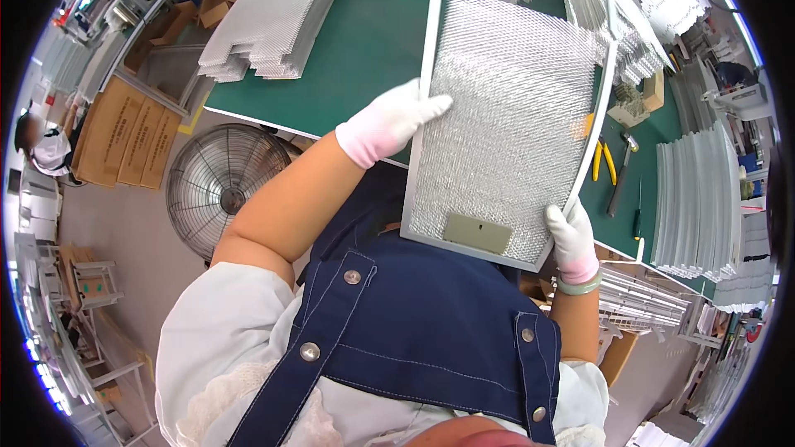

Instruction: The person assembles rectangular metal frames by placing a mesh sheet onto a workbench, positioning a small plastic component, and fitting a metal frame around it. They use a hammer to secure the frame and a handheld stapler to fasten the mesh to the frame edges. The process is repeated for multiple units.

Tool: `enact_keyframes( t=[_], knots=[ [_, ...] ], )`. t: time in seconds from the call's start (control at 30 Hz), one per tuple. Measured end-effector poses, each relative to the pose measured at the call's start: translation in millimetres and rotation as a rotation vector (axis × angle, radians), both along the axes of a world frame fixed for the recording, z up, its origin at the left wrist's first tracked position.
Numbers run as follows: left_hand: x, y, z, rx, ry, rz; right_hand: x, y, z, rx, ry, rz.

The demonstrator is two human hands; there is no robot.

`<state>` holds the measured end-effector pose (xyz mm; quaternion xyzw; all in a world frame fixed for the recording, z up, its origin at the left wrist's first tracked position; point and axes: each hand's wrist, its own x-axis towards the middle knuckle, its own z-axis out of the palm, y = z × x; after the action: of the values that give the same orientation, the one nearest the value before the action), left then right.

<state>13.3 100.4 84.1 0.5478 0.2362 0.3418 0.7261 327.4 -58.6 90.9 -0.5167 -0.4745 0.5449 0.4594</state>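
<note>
A silvery metal mesh filter panel (pixel 505 132) leans before me, partly over the bench's front edge. Thin metal framing runs along its left, bottom and right sides. My left hand (pixel 389 122), in a white glove, grips the left side, thumb over the mesh. At the lower right corner, my gloved right hand (pixel 573 238) is closed around the right frame strip (pixel 598 128). That strip bows outward and extends past the mesh's top, where a gap shows. A grey rectangular plate (pixel 478 233) sits near the bottom edge.
The green bench (pixel 364 41) holds mesh sheet stacks (pixel 277 12), yellow-handled pliers (pixel 604 161), a hammer (pixel 621 174) and a screwdriver (pixel 638 211). Metal frame strips (pixel 697 203) stack at right. A floor fan (pixel 228 190) and cardboard boxes (pixel 124 132) stand at left.
</note>
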Motion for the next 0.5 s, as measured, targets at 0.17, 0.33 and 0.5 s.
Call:
enact_keyframes(
  t=[0.17, 0.33, 0.5],
  knots=[
    [2, 4, 26, 0.069, 0.071, 0.026, 0, 0, 1, 0.047, -0.003, 0.024],
    [0, 8, 31, -0.011, -0.095, -0.045, -5, -1, 6, 0.088, -0.01, 0.035],
    [5, 25, 20, 0.163, 0.058, 0.234, -8, -2, 11, 0.087, -0.07, 0.055]
  ],
)
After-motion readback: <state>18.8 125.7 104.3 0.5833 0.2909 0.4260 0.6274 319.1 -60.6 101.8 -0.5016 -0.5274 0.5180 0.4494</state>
